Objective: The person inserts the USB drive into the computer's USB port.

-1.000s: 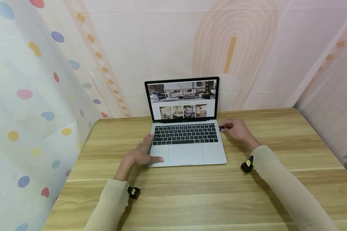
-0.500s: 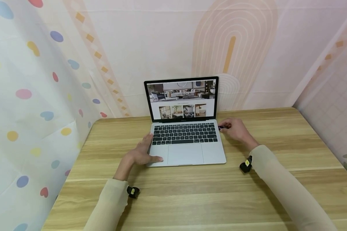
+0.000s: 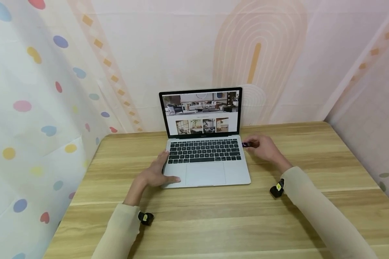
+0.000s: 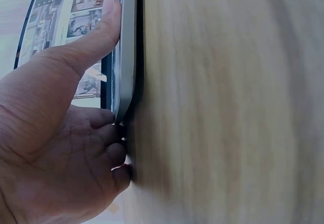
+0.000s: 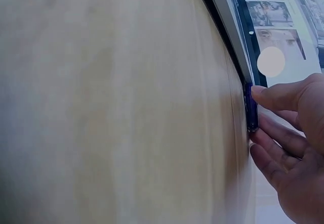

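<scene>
A silver laptop [image 3: 205, 174] stands with its lid up, its screen [image 3: 201, 111] lit with a page of room pictures. My left hand [image 3: 155, 174] holds the laptop's front left corner, thumb flat on the palm rest. In the left wrist view its other fingers [image 4: 117, 153] bend against the laptop's side edge. Beside the laptop's right edge, my right hand [image 3: 264, 146] pinches a small dark purple USB stick [image 3: 246, 144] between thumb and fingers. From the right wrist view, the USB stick [image 5: 251, 107] meets the laptop's side; how far it sits in the port is hidden.
The laptop is on a wood-grain table [image 3: 201, 223], close to its back edge. A patterned cloth [image 3: 194, 46] hangs behind, and a spotted one [image 3: 35, 126] lines the left side. Small black cameras [image 3: 277, 189] are worn at both wrists.
The head view has shifted slightly. A little more of the USB stick shows between my right fingers and the laptop's edge. My left hand keeps its place on the corner.
</scene>
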Demonstrator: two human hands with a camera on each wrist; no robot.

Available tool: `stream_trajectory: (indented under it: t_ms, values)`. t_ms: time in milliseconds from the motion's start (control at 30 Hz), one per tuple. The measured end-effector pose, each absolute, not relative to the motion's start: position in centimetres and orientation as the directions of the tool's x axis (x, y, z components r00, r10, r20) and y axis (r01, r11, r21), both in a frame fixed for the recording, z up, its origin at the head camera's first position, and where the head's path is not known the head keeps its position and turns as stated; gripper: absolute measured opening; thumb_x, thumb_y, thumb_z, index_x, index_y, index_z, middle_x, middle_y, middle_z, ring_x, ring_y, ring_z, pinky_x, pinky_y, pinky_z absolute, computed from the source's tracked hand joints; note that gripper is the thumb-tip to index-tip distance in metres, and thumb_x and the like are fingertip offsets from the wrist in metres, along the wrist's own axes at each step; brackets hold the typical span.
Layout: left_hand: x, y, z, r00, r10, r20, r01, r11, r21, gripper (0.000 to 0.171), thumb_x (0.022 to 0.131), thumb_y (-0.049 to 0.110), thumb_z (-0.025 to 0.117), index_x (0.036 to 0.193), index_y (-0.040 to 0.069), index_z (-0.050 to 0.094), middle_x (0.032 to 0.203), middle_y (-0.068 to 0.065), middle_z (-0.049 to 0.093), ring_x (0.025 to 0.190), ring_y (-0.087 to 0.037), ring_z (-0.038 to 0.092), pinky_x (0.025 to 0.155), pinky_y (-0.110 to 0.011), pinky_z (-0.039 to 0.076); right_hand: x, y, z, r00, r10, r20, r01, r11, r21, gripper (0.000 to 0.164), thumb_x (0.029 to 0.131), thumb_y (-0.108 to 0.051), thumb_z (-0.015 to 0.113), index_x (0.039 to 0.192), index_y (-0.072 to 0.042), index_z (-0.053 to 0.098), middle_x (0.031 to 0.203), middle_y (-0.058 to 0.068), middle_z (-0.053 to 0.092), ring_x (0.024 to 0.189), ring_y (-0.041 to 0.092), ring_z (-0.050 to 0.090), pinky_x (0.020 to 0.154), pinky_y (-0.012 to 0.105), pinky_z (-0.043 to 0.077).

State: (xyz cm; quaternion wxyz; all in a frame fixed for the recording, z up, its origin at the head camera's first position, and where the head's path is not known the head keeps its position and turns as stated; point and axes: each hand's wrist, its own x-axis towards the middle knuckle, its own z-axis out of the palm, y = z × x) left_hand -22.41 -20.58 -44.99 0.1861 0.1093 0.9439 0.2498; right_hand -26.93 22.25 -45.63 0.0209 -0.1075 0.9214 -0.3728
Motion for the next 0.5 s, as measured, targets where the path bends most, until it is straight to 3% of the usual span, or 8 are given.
stream_trajectory:
  t_ms: [300, 500]
  values:
    - [-22.1, -20.7, -45.2, -0.931, 0.263, -0.255, 0.087, 0.835, 0.543, 0.117, 0.083, 0.052, 0.082, 0.165, 0.007, 0.012, 0.174, -0.017, 0.006, 0.159, -0.043, 0.011, 0.128, -0.060, 0.019, -25.4, 23.4, -45.2, -0.978, -0.205, 0.028, -0.171, 0.726, -0.666, 0.044, 0.097, -0.015, 0.070, 0.138, -0.003, 0.061, 0.141, 0.025, 0.062, 0.127, 0.048, 0.059, 0.111, 0.062, 0.047]
    - [-22.1, -20.8, -44.9, -0.955, 0.226, -0.193, 0.077, 0.815, 0.575, 0.107, 0.086, 0.047, 0.081, 0.163, 0.002, 0.021, 0.168, -0.023, 0.024, 0.155, -0.044, 0.026, 0.126, -0.056, 0.028, -24.7, 24.4, -44.8, -0.978, -0.206, 0.028, -0.176, 0.745, -0.644, 0.052, 0.099, -0.022, 0.068, 0.145, -0.003, 0.054, 0.148, 0.027, 0.055, 0.131, 0.049, 0.055, 0.113, 0.063, 0.044]
